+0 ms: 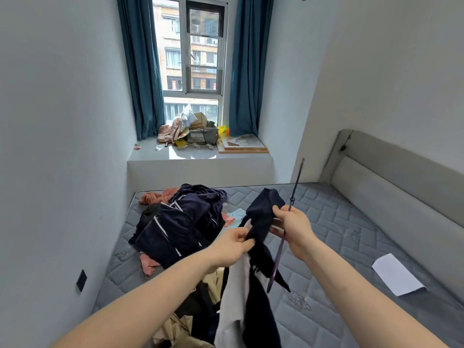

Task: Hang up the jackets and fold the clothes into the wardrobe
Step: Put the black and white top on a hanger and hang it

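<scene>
Small bedroom, pale walls, window point(192, 59) straight ahead between teal curtains point(140, 71). Cluttered sill ledge point(198, 154) below it: bags, a box, a flat board. Bare grey quilted mattress point(339, 234) filling the floor space, padded grey headboard point(391, 177) along the right wall. White sheet of paper point(398, 275) lying on the mattress to the right, well apart from everything else.

Heap of clothes point(183, 219) on the left half of the mattress, mostly dark navy with white piping, salmon-pink fabric poking out at the far edge and near edge. More garments, beige and black, bunched at the bottom centre.

Held up between both hands: a dark navy garment point(263, 214) with a white part hanging below. Left hand point(231, 249) pinching a fold of the navy cloth, thumb and fingertips closed on it at the lower left of the raised bunch. Right hand point(293, 229) curled round a thin dark hanger point(288, 222), seen edge-on and running diagonally from above the hand down past the wrist; thumb of the same hand pressed against the upper right of the navy cloth. Cloth bunched just between the two hands, touching both, lifted clear of the mattress. Whether the hanger is already inside the garment: cannot tell.
</scene>
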Available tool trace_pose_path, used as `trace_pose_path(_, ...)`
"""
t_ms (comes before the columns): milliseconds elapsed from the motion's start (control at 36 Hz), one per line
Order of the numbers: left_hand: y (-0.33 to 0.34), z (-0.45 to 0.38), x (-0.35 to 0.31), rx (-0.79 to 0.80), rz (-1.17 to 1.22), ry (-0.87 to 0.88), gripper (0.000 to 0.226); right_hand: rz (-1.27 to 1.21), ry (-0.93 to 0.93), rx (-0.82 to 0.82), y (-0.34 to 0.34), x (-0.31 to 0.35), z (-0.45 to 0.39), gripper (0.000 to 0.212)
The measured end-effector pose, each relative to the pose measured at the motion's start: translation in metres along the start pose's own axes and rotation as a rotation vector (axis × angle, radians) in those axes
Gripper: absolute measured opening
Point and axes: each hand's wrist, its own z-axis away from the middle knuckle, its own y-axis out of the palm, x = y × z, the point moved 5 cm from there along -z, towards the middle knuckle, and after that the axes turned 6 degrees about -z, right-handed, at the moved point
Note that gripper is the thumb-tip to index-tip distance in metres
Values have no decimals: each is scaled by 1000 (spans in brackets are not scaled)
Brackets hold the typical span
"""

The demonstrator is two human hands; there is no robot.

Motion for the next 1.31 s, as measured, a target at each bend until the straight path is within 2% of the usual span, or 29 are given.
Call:
trace_pose_path(83, -21, 2, -7, -92, -10, 11, 13, -17, -11, -94, -24, 5, -7, 40)
trace_pose_path(139, -40, 8, -21, -188, 118, 6, 17, -10, -31, -157, -42, 8, -13, 41)
trace_pose_path(194, -63, 14, -32, -254, 115, 44, 15, 16, -64, -206, -55, 14, -17, 42)
trace_pose_path(250, -79, 20, -35, -190, -48, 33, 32, 75, -117, -237, -62, 20, -18, 44)
trace_pose_path(306, -87, 23, -33, -107, -391, 12, 61, 146, -176, -223, -60, 27, -16, 44)
trace_pose_path(333, -89, 23, -31, -90, -577, 37, 61, 179, -204, -218, -57, 32, -15, 43)
trace_pose_path(389, -90, 20, -26, -89, -843, 69, 42, 247, -254, -212, -53, 39, -13, 42)
trace_pose_path(444, -100, 17, -15, -141, -942, 48, 30, 297, -295, -191, -52, 46, -13, 40)
trace_pose_path(528, -133, 13, 16, -270, -1014, -59, 24, 377, -331, -142, -54, 50, -16, 40)
trace_pose_path(583, -156, 10, 39, -366, -873, -155, 24, 435, -338, -122, -58, 51, -18, 40)
trace_pose_path(667, -181, 9, 47, -510, -353, -261, 32, 541, -333, -106, -68, 49, -21, 40)
trace_pose_path(722, -189, 10, 37, -520, -167, -253, 29, 601, -313, -70, -73, 43, -22, 38)
trace_pose_path(806, -178, 11, 14, -380, -155, -218, 29, 607, -319, 8, -68, 36, -19, 37)
trace_pose_path(889, -133, 10, 14, -135, -346, -206, 7, 544, -365, 66, -53, 39, -15, 38)
trace_pose_path(1000, -54, 7, 48, 116, -594, -250, 62, 436, -449, 125, -27, 56, -2, 41)
trace_pose_path(1056, -18, 10, 69, 201, -549, -339, 96, 385, -488, 145, -16, 67, 5, 42)
trace_pose_path(1111, 7, 0, 100, 192, -435, -413, 129, 345, -519, 163, -9, 78, 12, 44)
trace_pose_path(1139, 17, 2, 103, 188, -391, -462, 138, 335, -531, 172, -8, 83, 16, 45)
trace_pose_path(1167, 26, 0, 111, 168, -325, -494, 134, 332, -542, 180, -8, 88, 19, 45)
trace_pose_path(1222, 43, 1, 111, 196, -192, -531, 87, 335, -572, 185, -10, 99, 27, 44)
trace_pose_path(1250, 50, 1, 108, 217, -88, -549, 76, 334, -588, 185, -13, 105, 30, 44)
trace_pose_path(1306, 60, 1, 100, 205, 27, -552, 73, 347, -609, 176, -22, 112, 34, 44)
